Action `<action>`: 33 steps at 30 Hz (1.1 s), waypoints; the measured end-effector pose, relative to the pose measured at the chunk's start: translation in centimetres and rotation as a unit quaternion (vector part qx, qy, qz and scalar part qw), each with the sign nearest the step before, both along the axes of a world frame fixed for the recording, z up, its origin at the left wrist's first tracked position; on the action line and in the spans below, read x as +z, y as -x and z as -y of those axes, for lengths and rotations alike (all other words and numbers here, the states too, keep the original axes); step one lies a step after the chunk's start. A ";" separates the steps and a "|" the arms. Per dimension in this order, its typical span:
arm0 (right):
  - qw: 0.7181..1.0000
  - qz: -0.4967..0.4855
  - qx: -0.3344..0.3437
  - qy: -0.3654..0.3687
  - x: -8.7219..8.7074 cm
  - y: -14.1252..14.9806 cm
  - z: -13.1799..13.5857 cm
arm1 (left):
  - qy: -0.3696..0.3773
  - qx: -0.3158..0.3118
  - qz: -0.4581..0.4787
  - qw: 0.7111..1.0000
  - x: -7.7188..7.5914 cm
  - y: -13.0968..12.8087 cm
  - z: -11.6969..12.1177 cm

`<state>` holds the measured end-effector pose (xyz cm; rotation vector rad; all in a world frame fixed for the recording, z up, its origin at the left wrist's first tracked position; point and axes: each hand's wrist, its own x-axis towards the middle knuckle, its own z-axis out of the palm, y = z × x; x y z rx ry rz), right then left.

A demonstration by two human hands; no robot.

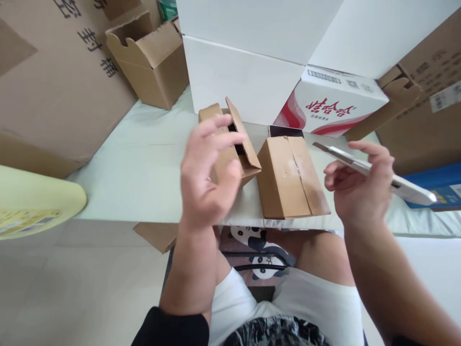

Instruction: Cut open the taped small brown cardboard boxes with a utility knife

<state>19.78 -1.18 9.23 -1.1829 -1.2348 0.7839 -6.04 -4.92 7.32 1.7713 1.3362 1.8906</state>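
My right hand [363,187] grips a white utility knife [378,175] to the right of the small boxes, its metal blade pointing left. Raised over the left small box, my left hand [211,168] has its fingers apart and curved, with nothing in them. That small cardboard box [230,158] has a flap standing up and a dark gap at its top; my hand hides part of it. Beside it, a second small cardboard box [284,182] lies with its top flaps closed along a seam. Behind this one, a dark flat device, perhaps a phone [286,131], shows its edge.
White panels or boxes [245,72] and a red-and-white carton [331,103] stand at the back. An open cardboard box [154,67] and a large carton [54,86] occupy the left. A yellow container [39,199] overhangs the table's [133,178] front edge. A blue package [435,187] lies right.
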 end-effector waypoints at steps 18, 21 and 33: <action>0.979 0.192 -0.025 0.064 -3.6 -0.9 0.2 | 0.306 -0.216 -0.348 0.859 -0.5 -10.0 0.0; 0.967 0.241 -0.036 0.072 -3.4 -0.7 0.4 | 0.293 -0.216 -0.351 0.863 -0.4 -9.9 -0.1; 0.957 0.278 -0.027 0.075 -3.1 -0.4 -0.7 | 0.300 -0.224 -0.336 0.864 -0.4 -9.4 -0.5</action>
